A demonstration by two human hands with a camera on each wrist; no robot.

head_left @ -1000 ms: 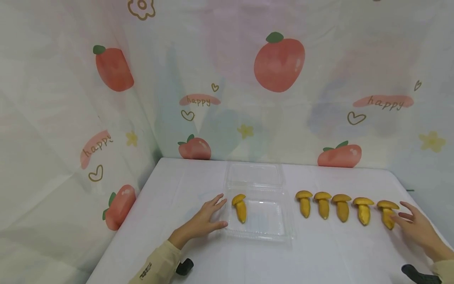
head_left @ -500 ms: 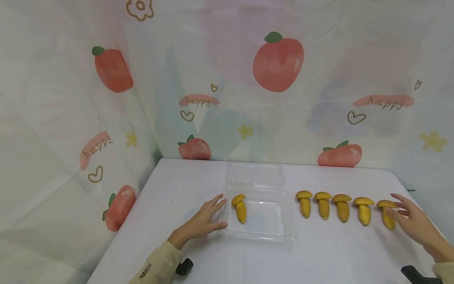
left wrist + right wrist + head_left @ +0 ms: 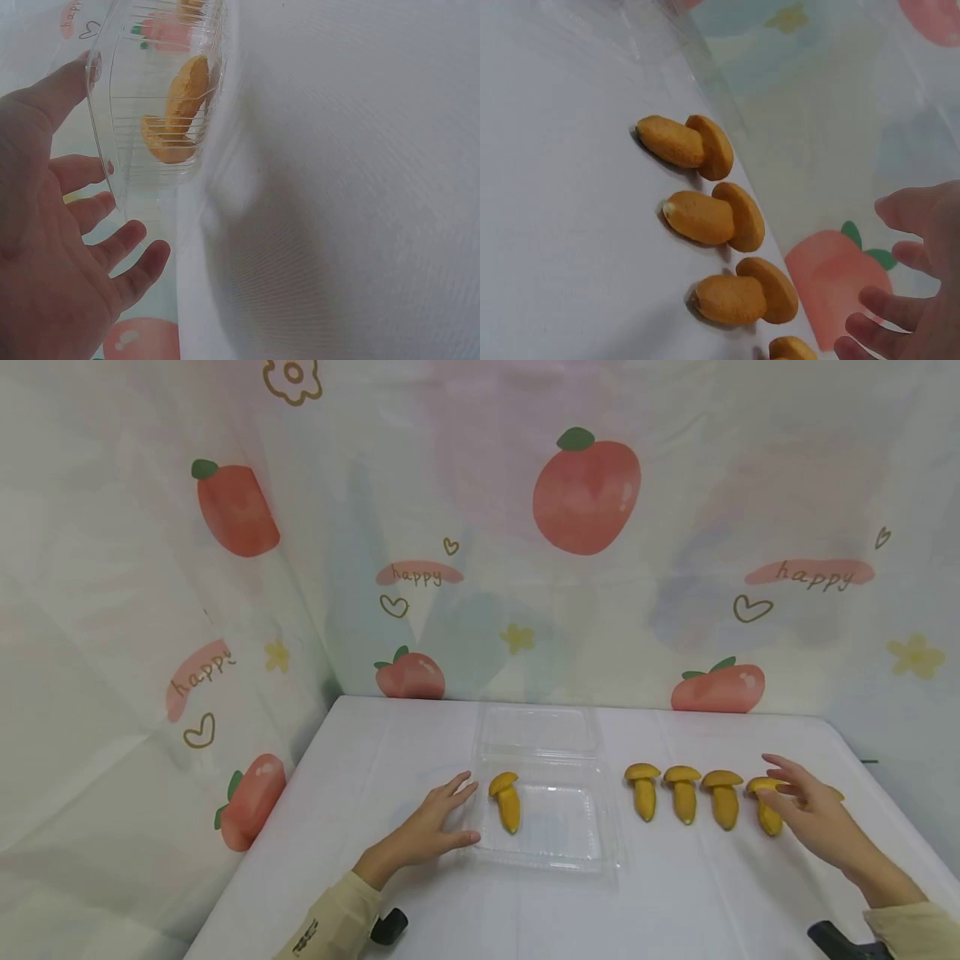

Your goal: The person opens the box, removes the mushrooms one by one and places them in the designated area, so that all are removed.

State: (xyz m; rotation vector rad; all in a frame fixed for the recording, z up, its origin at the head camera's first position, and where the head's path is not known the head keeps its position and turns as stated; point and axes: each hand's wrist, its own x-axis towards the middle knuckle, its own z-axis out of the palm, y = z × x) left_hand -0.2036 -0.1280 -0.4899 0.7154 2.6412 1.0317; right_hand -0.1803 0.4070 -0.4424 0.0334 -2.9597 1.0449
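A clear plastic clamshell box [image 3: 561, 827] lies unfolded on the table. One yellow toy mushroom [image 3: 509, 808] rests in its left side. My left hand [image 3: 420, 833] is at the box's left edge with fingers spread. In the left wrist view, the thumb and a fingertip touch the box's rim [image 3: 105, 142]. My right hand [image 3: 823, 827] hovers over the right end of a row of several yellow mushrooms [image 3: 724, 802], holding nothing. It partly covers the fourth mushroom [image 3: 769, 818] and nearly hides the rightmost. The right wrist view shows its fingers [image 3: 889, 307] apart from the mushrooms.
The box's lid [image 3: 537, 731] lies back toward the printed wall cloth [image 3: 600, 635]. A white cloth covers the table [image 3: 555, 910]. Black devices [image 3: 390, 927] sit at both wrists.
My right hand has moved left from the rightmost mushroom to above the fourth, and the mushrooms stay in place. My left hand has stayed at the box.
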